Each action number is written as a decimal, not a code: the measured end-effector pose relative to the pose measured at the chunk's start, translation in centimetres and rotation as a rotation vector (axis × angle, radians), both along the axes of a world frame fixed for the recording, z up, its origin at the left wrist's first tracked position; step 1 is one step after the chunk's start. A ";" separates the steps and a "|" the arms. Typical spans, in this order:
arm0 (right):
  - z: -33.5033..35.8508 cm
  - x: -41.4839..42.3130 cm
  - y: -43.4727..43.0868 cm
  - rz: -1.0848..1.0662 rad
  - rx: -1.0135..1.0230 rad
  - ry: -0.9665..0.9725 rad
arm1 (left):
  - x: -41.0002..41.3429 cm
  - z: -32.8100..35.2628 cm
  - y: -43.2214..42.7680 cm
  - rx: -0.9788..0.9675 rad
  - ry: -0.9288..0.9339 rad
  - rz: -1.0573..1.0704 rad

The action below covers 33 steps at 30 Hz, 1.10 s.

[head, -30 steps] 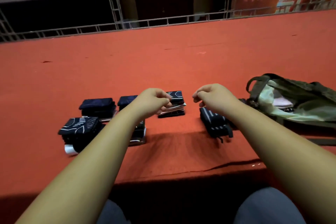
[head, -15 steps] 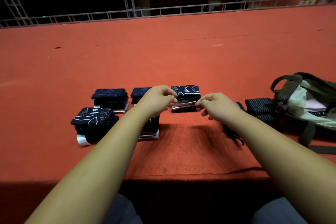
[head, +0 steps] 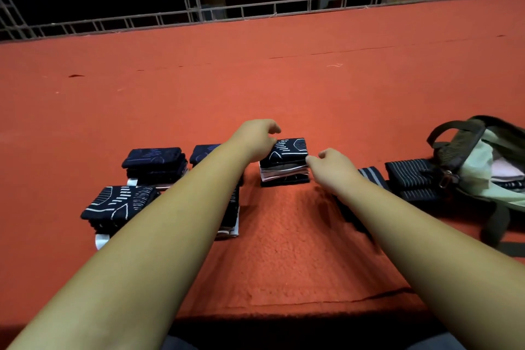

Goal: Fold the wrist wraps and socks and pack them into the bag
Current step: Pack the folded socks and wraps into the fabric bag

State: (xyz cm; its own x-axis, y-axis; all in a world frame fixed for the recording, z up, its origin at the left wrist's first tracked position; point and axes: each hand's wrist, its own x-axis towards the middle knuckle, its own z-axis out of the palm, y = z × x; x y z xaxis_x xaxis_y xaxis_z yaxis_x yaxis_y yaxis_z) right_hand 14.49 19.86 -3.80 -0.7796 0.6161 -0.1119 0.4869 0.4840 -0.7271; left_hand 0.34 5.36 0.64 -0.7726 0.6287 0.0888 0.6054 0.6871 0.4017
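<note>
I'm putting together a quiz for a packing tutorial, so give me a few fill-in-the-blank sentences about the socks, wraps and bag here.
The sock stack is gripped by ___ hands, the left hand and right hand.
The bag lies to the ___ of the striped wrist wraps.
The bag's mouth is ___, with folded cloth showing inside.
Missing: both; right; open.
</note>
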 end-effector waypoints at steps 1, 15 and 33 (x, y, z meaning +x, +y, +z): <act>-0.1 -0.6 0.0 -0.012 -0.017 -0.005 | -0.4 -0.3 0.5 -0.015 0.008 -0.009; -2.2 -5.7 -1.0 -0.009 0.105 -0.202 | -3.0 -4.6 3.0 -0.226 0.007 0.012; -2.2 -5.6 -1.2 -0.119 -0.184 -0.102 | -2.8 -5.8 4.1 -0.403 0.021 0.056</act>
